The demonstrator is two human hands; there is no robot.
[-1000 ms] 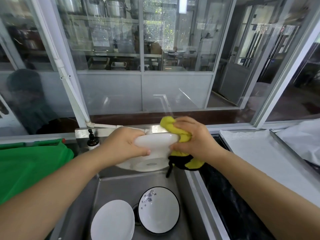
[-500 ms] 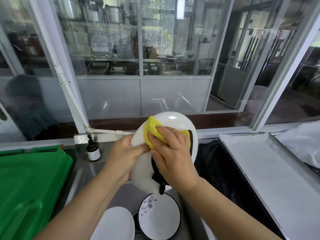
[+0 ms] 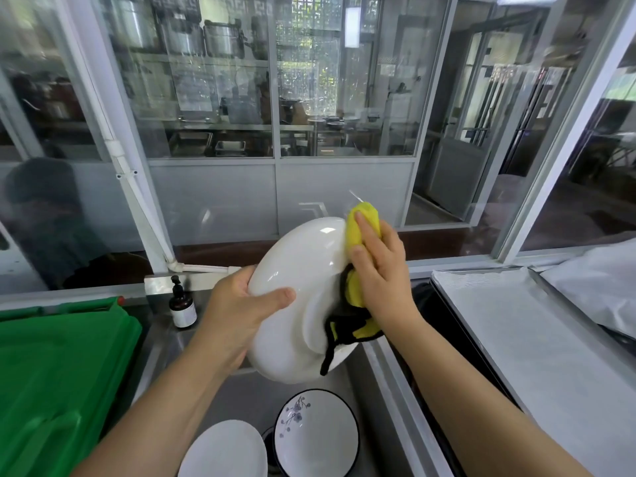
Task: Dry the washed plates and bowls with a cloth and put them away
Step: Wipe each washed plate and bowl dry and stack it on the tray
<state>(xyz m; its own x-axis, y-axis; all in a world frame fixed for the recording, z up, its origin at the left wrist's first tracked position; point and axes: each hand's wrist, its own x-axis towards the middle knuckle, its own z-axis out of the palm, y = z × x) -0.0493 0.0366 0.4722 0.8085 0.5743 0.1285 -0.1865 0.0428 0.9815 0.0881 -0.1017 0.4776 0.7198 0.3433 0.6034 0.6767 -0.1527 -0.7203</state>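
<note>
I hold a white plate [image 3: 303, 270] on edge above the sink, its underside turned toward me. My left hand [image 3: 237, 304] grips its left rim, thumb across the back. My right hand [image 3: 382, 270] presses a yellow cloth with black trim [image 3: 358, 235] against the plate's right rim, fingers fairly straight over the cloth. A loose end of the cloth hangs down over the plate's lower edge. Below, in the steel sink [image 3: 375, 373], lie a white plate [image 3: 223, 449] and a black-rimmed bowl with a flower pattern [image 3: 316, 432].
A green plastic lid [image 3: 51, 373] covers the area left of the sink. A brown pump bottle [image 3: 182, 304] stands at the sink's back left corner. A steel tray lined with white paper [image 3: 516, 339] lies to the right, with a white bag [image 3: 602, 287] beyond. Glass windows stand behind.
The plate has turned so its underside faces me. My right hand with the cloth has slid from the plate's middle to its upper right rim.
</note>
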